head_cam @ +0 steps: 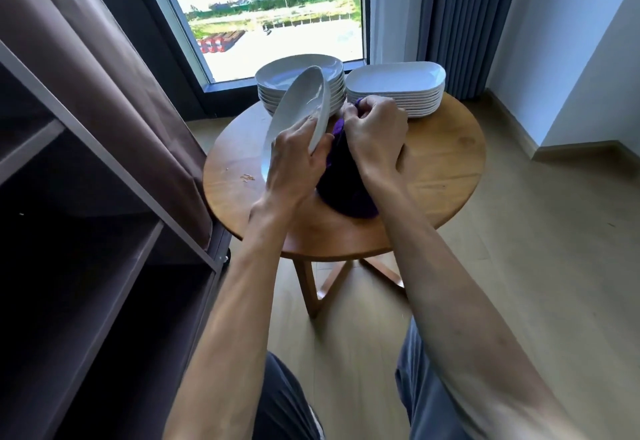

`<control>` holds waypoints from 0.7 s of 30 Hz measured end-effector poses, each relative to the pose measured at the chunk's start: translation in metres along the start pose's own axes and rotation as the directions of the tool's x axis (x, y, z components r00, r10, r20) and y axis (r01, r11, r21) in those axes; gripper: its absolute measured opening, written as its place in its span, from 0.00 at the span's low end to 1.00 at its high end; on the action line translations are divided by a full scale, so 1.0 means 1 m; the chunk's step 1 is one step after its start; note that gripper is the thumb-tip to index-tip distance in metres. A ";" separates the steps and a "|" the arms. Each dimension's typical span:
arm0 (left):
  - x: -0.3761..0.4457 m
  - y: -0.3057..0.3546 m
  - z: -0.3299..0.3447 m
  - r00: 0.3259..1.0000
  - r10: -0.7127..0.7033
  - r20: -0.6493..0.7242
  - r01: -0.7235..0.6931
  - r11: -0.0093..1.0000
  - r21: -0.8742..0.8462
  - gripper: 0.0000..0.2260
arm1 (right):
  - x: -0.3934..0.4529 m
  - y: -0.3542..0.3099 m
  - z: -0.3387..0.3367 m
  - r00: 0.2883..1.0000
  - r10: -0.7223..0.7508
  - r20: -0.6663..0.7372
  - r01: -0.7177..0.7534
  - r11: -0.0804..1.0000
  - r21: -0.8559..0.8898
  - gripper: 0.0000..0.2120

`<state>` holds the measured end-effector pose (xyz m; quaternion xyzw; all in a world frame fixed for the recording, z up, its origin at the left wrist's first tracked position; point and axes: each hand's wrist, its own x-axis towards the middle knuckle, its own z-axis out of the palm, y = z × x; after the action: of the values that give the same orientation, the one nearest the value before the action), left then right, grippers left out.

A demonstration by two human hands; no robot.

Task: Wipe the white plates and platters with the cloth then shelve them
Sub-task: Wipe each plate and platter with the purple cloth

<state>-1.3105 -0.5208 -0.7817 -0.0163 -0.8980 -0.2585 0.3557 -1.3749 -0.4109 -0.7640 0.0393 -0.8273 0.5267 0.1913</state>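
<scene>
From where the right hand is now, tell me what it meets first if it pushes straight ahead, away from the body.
Probably the stack of white platters: the right hand, gripping the purple cloth, sits just in front of its near edge. Depth is unclear, so any gap can't be judged.

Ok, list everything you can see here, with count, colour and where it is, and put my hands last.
held plate: one, white, tilted above the table, left of the cloth
round plates: one stack, white, table's far left
platters: one stack, white, table's far right
cloth: one, purple, between the hands
table: one, round, brown wood, centre
shelf unit: one, dark, fabric cover, left
curtain: one, blue-grey, right of window
window: one, behind the table
left hand: holds the plate
right hand: grips the cloth
</scene>
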 end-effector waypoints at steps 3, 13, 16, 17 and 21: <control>-0.003 -0.004 -0.001 0.998 0.040 0.042 -0.041 0.999 0.026 0.08 | -0.006 -0.005 -0.003 0.999 0.014 -0.044 -0.011 0.998 0.055 0.21; -0.003 -0.003 -0.022 0.996 0.084 0.041 -0.087 0.993 0.079 0.14 | 0.012 -0.036 -0.030 0.995 -0.088 0.038 0.084 0.993 0.088 0.15; -0.005 0.000 -0.027 0.995 0.088 0.048 -0.094 0.987 0.128 0.17 | 0.017 -0.043 -0.013 0.912 0.025 0.410 -0.115 0.974 0.197 0.29; -0.006 0.000 -0.029 0.993 0.106 0.046 -0.112 0.982 0.151 0.17 | 0.014 -0.042 -0.004 0.869 0.065 0.490 -0.197 0.955 0.223 0.27; -0.010 -0.006 -0.039 0.985 0.150 0.082 -0.169 0.930 0.326 0.13 | -0.010 -0.041 0.027 0.926 0.109 0.361 -0.262 0.874 0.409 0.14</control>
<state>-1.2795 -0.5432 -0.7670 -0.0362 -0.9340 -0.0734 0.3478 -1.3621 -0.4541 -0.7423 0.0885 -0.7028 0.7057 -0.0148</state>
